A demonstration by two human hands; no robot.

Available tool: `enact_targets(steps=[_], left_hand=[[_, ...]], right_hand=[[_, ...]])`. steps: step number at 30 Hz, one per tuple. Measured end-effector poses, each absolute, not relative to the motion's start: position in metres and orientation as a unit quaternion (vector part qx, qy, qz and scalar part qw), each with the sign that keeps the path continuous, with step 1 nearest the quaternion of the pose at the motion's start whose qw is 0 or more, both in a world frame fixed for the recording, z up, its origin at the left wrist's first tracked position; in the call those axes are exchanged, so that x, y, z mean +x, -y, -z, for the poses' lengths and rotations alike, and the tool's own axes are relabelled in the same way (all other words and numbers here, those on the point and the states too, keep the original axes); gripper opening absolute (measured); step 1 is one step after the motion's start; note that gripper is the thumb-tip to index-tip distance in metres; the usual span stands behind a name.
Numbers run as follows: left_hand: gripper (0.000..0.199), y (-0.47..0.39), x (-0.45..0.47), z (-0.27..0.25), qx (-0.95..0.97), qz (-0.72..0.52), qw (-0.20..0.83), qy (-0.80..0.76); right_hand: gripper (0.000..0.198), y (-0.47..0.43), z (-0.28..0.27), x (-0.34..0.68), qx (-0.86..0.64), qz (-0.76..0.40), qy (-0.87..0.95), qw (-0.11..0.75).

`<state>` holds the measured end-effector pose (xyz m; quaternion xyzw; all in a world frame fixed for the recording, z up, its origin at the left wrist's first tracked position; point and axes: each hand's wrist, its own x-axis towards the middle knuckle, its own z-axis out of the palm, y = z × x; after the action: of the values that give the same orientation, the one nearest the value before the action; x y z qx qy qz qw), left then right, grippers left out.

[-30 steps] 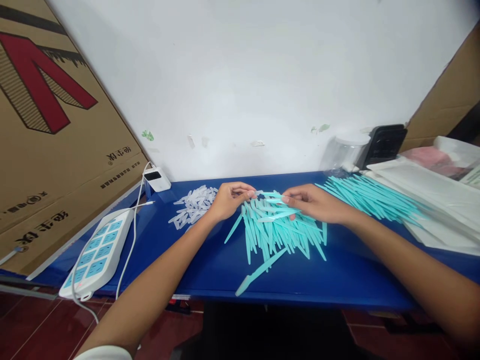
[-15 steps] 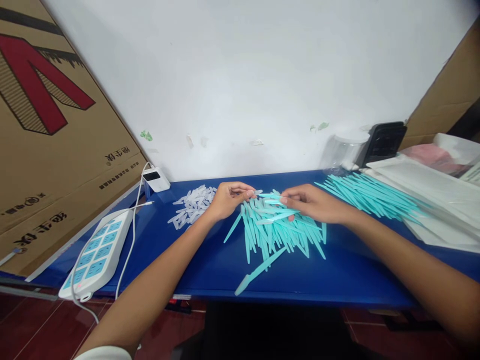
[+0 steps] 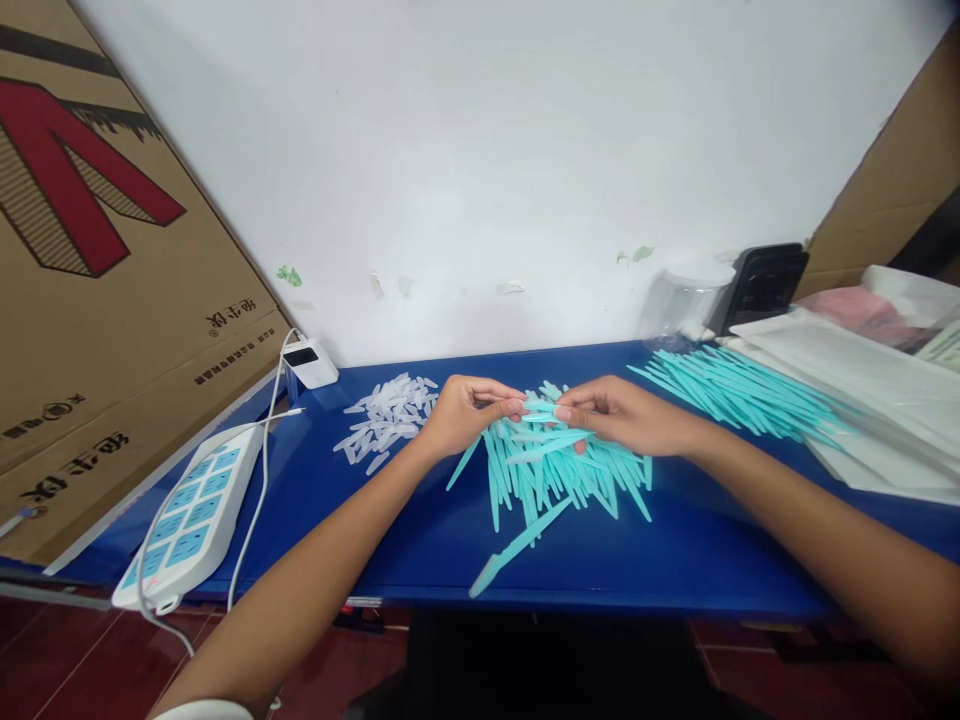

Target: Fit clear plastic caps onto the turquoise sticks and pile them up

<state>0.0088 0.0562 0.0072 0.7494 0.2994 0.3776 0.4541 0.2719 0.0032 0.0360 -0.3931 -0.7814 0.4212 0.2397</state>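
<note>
Above a heap of teal eyebrow razors (image 3: 551,475), my two hands work close together. My right hand (image 3: 626,410) is closed, pinching one or more teal razors that point left. A small translucent blade cap (image 3: 534,400) is pinched between the thumb and fingers of my left hand (image 3: 472,415), at the tip of a razor; how far it covers the tip cannot be made out. Left of the heap lies a pile of clear blade caps (image 3: 390,410). One razor (image 3: 517,548) lies apart, nearer the table's front edge.
Another pile of teal razors (image 3: 739,390) spreads at the right, beside white packaging sheets (image 3: 862,400). A clear jar (image 3: 694,300) and a black stand (image 3: 766,285) stand at the wall. On the left are a power strip (image 3: 187,515), a white device (image 3: 311,362) with cables and a large carton (image 3: 127,330).
My left hand has moved slightly right and down, bringing the cap up to the razor in my right hand. The gap between the fingertips has narrowed.
</note>
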Motion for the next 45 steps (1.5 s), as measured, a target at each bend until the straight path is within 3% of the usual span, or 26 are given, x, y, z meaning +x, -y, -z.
enact_targets(steps=[4,6,9,11,22,33,41,45], left_hand=[[0.038,-0.06,0.007,-0.014,0.765,-0.384,0.398,-0.329],[0.039,-0.068,-0.002,-0.018,0.8,-0.369,0.305,-0.362],[0.027,-0.086,-0.028,-0.023,0.854,-0.274,0.081,-0.434],[0.019,-0.099,-0.048,-0.024,0.86,-0.206,0.024,-0.467],[0.026,-0.116,-0.055,0.0,0.844,-0.136,0.034,-0.518],[0.026,-0.106,-0.044,0.006,0.891,-0.081,-0.039,-0.444],[0.023,-0.097,-0.031,-0.004,0.856,-0.274,0.209,-0.386],[0.026,-0.089,-0.019,-0.008,0.827,-0.359,0.253,-0.351]], right_hand=[[0.045,-0.004,-0.036,0.272,-0.414,-0.415,0.768,0.259],[0.047,-0.005,-0.036,0.272,-0.427,-0.411,0.758,0.272],[0.047,-0.005,-0.036,0.274,-0.462,-0.402,0.743,0.271],[0.045,-0.005,-0.036,0.276,-0.481,-0.396,0.736,0.263],[0.041,-0.01,-0.031,0.278,-0.49,-0.368,0.732,0.296],[0.031,-0.011,-0.034,0.278,-0.502,-0.391,0.712,0.297],[0.038,-0.007,-0.041,0.275,-0.474,-0.418,0.717,0.293],[0.042,-0.009,-0.039,0.276,-0.46,-0.453,0.702,0.301]])
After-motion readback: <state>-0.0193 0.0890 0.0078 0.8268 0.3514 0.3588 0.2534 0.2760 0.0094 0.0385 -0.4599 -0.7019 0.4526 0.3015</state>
